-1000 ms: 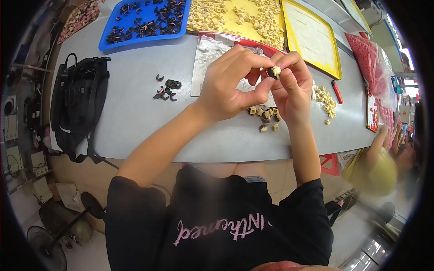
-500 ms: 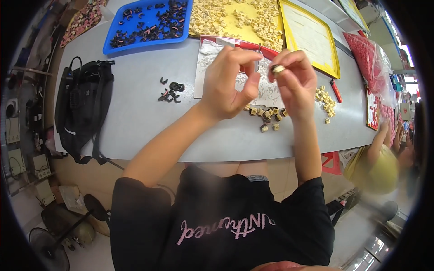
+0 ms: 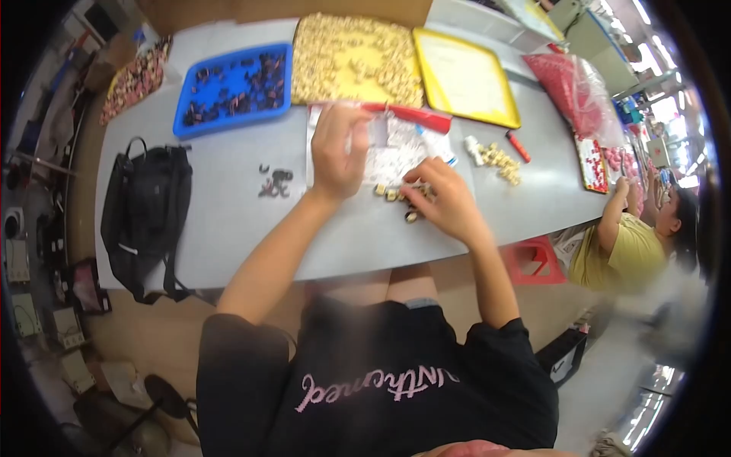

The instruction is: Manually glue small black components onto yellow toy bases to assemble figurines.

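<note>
My left hand [image 3: 339, 152] is raised over a white sheet [image 3: 392, 164] strewn with small pale bits. Its fingers are bent and slightly blurred, the thumb apart from them, and I see nothing held. My right hand [image 3: 445, 199] is lowered at a small group of cream-and-black pieces [image 3: 391, 195] by the sheet's near edge. The right thumb and fingertips are spread around the pieces, partly hiding them. Left of the sheet lie several small black curved pieces [image 3: 276, 183]. Loose cream pieces [image 3: 499, 162] are heaped right of it, beside a small white bottle-like item [image 3: 474, 151].
Along the back stand a blue tray [image 3: 177, 122] of black pieces, a yellow tray [image 3: 358, 62] of cream pieces and a yellow-rimmed tray [image 3: 512, 122]. A black bag [image 3: 145, 217] lies at left. A red marker-like stick [image 3: 518, 147] and a bag of red pieces [image 3: 571, 95] are right; a co-worker [image 3: 628, 244] sits beyond.
My right hand has come down from the raised left hand to the group of pieces; the cream-and-black piece it held is no longer distinguishable. My left hand has drawn away leftward. The view has shifted.
</note>
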Action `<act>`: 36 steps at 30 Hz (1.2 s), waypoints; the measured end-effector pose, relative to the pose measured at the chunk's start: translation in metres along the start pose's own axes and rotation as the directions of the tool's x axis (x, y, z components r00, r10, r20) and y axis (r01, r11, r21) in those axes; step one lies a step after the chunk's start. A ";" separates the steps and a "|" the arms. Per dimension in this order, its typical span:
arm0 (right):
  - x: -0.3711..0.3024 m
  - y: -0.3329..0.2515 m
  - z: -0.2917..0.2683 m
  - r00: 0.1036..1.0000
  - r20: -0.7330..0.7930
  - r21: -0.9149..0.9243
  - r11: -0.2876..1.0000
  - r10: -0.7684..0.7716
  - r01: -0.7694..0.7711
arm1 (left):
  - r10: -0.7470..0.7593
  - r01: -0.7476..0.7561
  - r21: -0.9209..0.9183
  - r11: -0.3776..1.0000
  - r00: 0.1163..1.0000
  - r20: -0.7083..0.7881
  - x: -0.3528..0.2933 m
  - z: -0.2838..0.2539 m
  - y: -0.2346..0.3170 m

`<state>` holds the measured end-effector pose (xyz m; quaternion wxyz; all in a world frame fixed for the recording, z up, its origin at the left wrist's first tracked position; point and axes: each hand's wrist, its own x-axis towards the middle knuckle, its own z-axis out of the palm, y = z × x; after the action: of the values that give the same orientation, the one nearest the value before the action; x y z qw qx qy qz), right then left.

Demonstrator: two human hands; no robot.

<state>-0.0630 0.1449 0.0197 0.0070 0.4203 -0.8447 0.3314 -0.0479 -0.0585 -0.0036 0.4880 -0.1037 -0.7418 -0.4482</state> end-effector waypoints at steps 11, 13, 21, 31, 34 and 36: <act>-0.019 0.030 -0.001 0.865 -0.502 -0.044 0.998 0.010 -0.038 | -0.086 0.108 -0.360 0.927 0.993 0.076 0.018 -0.030 0.069; -0.027 0.034 -0.004 0.828 -0.561 -0.038 0.999 0.010 -0.038 | -0.046 0.101 -0.575 0.812 0.993 0.110 0.032 -0.026 0.121; -0.030 0.048 -0.002 0.715 -0.699 0.006 1.000 -0.001 0.007 | 0.271 0.548 -0.801 -0.241 0.830 0.487 0.033 -0.008 0.298; -0.034 0.049 0.004 0.651 -0.751 0.175 0.984 0.110 0.035 | 0.512 0.611 -0.602 -0.514 0.782 0.356 0.009 0.028 0.340; -0.037 0.053 0.006 0.634 -0.761 0.196 0.980 0.137 0.023 | 0.419 0.435 -0.701 -0.565 0.883 0.210 -0.010 0.035 0.333; -0.034 0.048 0.004 0.622 -0.776 0.176 0.983 0.102 0.059 | 0.437 0.419 -0.767 -0.486 0.877 0.201 0.002 0.033 0.337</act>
<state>-0.0746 0.1868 -0.0200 0.3305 0.2231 -0.7278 0.5579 0.1299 0.1603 0.1836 -0.0531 -0.5854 -0.0616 -0.8067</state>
